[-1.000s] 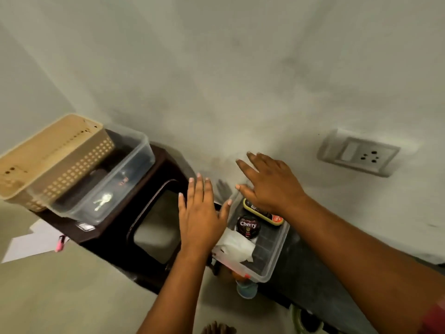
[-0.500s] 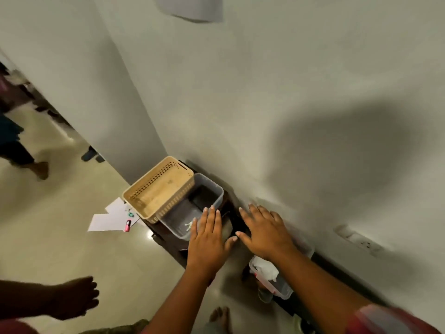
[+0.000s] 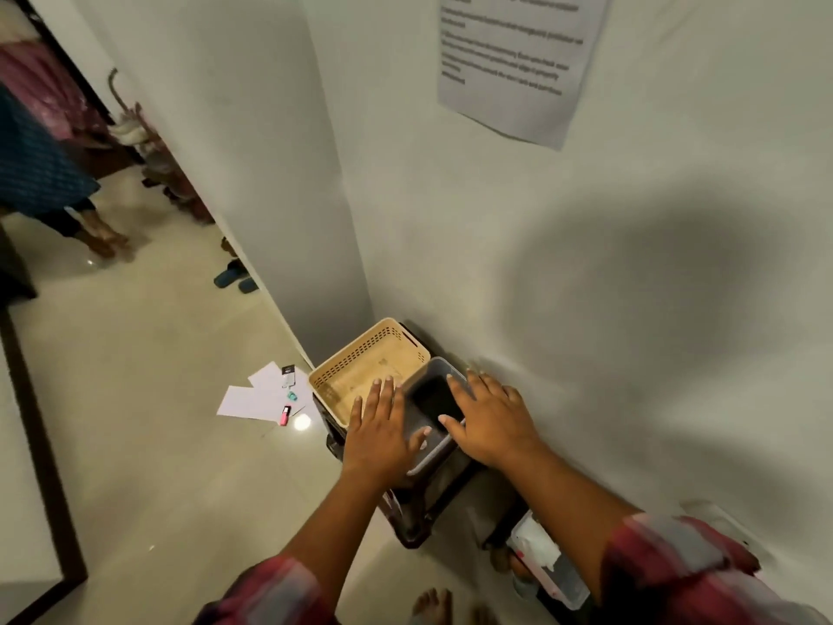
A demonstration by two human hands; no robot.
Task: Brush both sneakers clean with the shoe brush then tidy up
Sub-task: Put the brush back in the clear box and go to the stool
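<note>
Tidy-up stage, by my reading. 2 hands, left hand (image 3: 383,430) and right hand (image 3: 491,421), are spread flat with fingers straight, holding nothing. They are over 1 clear grey plastic tub (image 3: 430,455) beside 1 beige perforated plastic basket (image 3: 360,354) on 1 dark brown stool (image 3: 419,521). Contact uncertain. 1 clear plastic box (image 3: 563,584) sits low right. In view: 0 sneakers, 0 shoe brush. Next move likely calls for gripping the tub's rims from both sides.

A single wide-angle view from the person's head looks steeply down along the white plaster wall (image 3: 586,263), which runs close on the right. The left hand (image 3: 383,439) and right hand (image 3: 493,421) sit low centre at arm's length, and the pale tiled floor (image 3: 157,444) spreads leftwards.
</note>
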